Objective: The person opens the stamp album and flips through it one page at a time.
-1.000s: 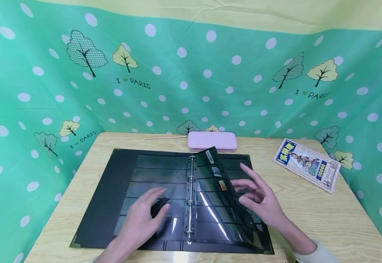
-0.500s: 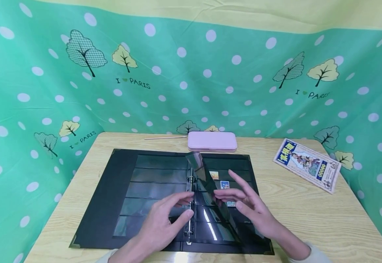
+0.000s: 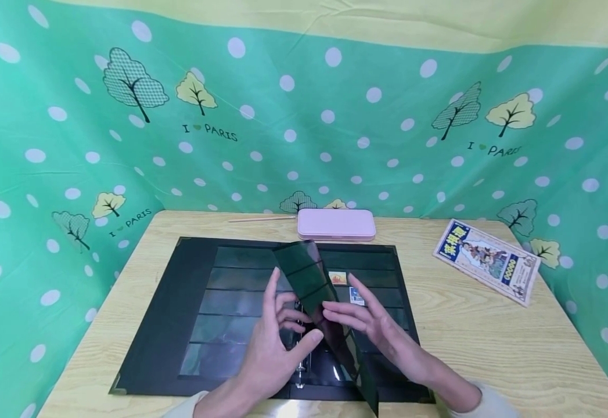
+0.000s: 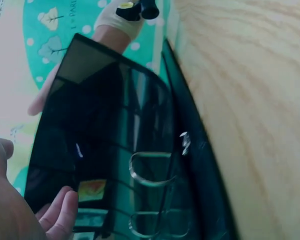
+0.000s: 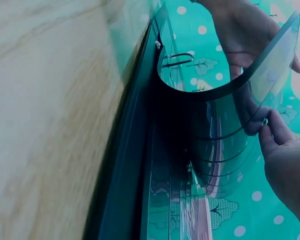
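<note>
A black ring-bound stamp album (image 3: 149, 331) lies spread on the table, with strip-pocket sheets on both sides. One dark pocket page (image 3: 304, 270) stands raised and bowed above the metal rings (image 4: 150, 170). On its right side my right hand (image 3: 382, 331) touches the page with extended fingers; its thumb is hidden in the head view. Left of the page is my left hand (image 3: 274, 342), thumb and fingers spread, fingertips close to the sheet. Small stamps, an orange one (image 3: 337, 278) and a blue one (image 3: 356, 296), sit in pockets on the sheet beneath at right.
A pink case (image 3: 337, 224) stands behind the album, with a thin stick (image 3: 262, 219) to its left. A printed paper packet (image 3: 488, 261) lies at the right of the wooden table (image 3: 492, 342). A green patterned cloth (image 3: 262, 116) hangs behind.
The raised page has swung leftward past upright, uncovering stamps on the sheet below. My right hand has moved left with it. My left hand has come rightward to the page.
</note>
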Motion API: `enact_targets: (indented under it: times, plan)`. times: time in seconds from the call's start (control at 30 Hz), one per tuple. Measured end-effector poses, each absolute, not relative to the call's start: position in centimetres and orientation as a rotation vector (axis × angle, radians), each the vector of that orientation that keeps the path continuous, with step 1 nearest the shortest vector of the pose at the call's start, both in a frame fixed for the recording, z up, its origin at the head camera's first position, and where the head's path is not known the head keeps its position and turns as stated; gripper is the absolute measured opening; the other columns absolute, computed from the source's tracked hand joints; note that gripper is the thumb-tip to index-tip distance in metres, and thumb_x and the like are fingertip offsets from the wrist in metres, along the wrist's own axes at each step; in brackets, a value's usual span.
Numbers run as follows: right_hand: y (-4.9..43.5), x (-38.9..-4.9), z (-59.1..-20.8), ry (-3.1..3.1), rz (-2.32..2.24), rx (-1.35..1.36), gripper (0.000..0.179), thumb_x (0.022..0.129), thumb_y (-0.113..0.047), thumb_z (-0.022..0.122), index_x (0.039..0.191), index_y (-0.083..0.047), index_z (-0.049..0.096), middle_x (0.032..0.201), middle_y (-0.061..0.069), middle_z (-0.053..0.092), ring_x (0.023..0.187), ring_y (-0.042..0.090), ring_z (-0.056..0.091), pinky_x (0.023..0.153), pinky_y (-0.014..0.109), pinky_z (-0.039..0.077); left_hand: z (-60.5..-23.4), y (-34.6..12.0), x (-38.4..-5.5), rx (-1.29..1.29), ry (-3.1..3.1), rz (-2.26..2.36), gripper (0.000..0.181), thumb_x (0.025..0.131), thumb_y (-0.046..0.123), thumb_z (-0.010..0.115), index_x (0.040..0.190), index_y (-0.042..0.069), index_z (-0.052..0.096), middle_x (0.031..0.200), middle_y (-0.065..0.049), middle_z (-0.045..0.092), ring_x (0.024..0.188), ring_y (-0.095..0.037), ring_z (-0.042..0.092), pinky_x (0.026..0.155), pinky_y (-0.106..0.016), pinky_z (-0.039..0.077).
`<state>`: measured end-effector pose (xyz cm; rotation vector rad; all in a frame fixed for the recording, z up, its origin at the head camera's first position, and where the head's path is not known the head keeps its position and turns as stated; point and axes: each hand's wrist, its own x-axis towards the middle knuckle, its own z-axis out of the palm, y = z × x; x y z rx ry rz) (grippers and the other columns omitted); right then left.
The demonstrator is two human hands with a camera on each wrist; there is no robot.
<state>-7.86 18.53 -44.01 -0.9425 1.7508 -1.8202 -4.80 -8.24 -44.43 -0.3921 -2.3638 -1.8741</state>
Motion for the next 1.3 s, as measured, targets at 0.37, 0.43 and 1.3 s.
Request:
enact_targets:
  times: [0.37,0.43,1.3]
  plan:
    - [17.9,-7.9,-44.3,1.690,-1.827,-1.050,0.070,0.116,-0.051,-0.006,0.176,-0.017,-0.020,0.176,0.026,0.034,0.163,0.032,0.040,0.115,0.092,0.000,-44.6,-7.7,-4.2,-0.262,-2.420,-1.922,0.114,0.102,0.017,0.081,0.180,0.022,-0.002,0.147,-0.022,0.060,0.100,-0.014,0.071,0.088,-0.032,0.063]
    - [18.0,-7.9,-44.4,1.685,-1.839,-1.052,0.071,0.116,-0.052,-0.006,0.177,-0.018,-0.019,0.176,0.026,0.034,0.163,0.031,0.040,0.113,0.094,-0.003,-44.5,-7.8,-4.2,-0.268,-2.422,-1.910,0.112,0.102,0.012,0.078,0.180,0.024,-0.001,0.143,-0.021,0.062,0.101,-0.015,0.072,0.089,-0.032,0.063]
    - [22.7,-10.3,-46.7,2.258,-1.793,-0.819,0.058,0.123,-0.018,0.018,0.180,-0.018,0.010,0.166,0.023,0.050,0.149,0.010,0.054,0.121,0.022,0.039,-41.9,-13.7,-6.0,-0.042,-2.408,-1.744,0.077,0.104,-0.005,0.064,0.175,0.013,0.036,0.133,-0.022,0.068,0.058,-0.005,0.039,0.049,-0.023,0.035]
